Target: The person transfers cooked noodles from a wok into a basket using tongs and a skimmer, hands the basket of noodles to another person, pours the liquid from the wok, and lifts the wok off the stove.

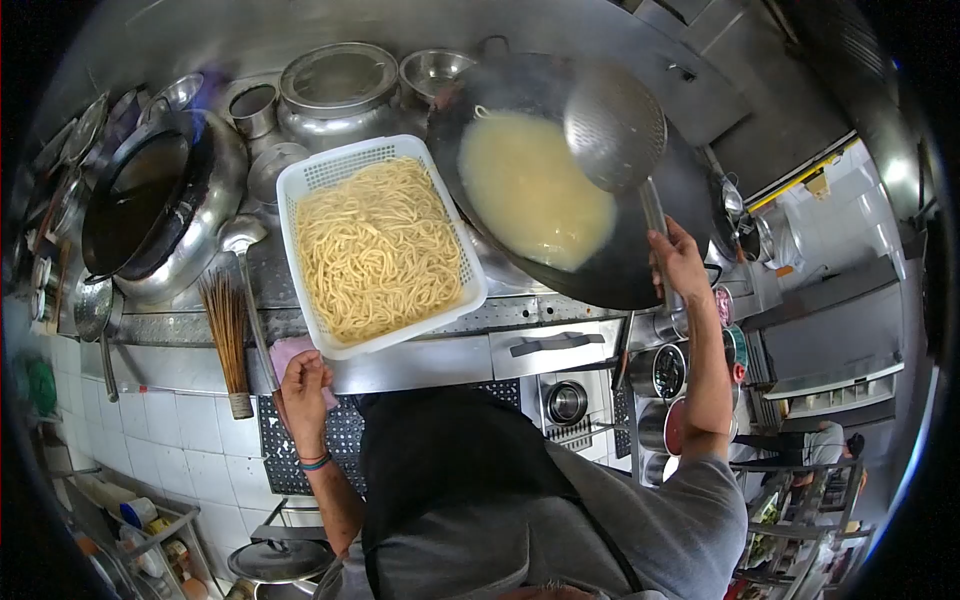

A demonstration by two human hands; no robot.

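My right hand (680, 262) is closed around the handle of a large perforated skimmer (615, 125), its bowl tilted up over the wok (640, 260). Cloudy yellowish liquid (535, 190) fills the middle of the wok, with a loose noodle strand near its far edge. To the left, a white plastic basket (465, 300) holds a heap of cooked-looking noodles (380, 250). My left hand (303, 390) has curled fingers just below the basket's near left corner, beside a pink cloth (290, 350) and a ladle's handle (258, 320). Whether it grips anything is unclear.
A bamboo wok brush (225, 335) leans over the counter edge. A second wok (140, 205) sits at the left, with a lidded pot (340, 80) behind the basket. Metal containers of ingredients (668, 370) stand at my right. Another person (825, 445) is farther off at the right.
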